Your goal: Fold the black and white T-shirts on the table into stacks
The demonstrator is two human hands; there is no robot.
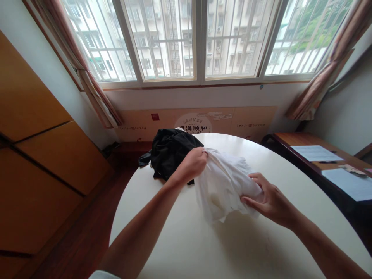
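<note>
A crumpled white cloth garment (223,186) is lifted slightly above the round cream table (255,248). My left hand (192,164) grips its upper left part, close to a heap of black fabric (171,153) on the table's far side. My right hand (269,197) is closed on the garment's right end, with the fingers pressing into the folds. The garment's full shape is hidden by its bunching.
A wooden desk (310,159) with sheets of paper stands to the right. Orange wooden cabinet doors (37,135) fill the left side. A printed panel (194,124) runs along the wall below a barred window (197,38) with curtains.
</note>
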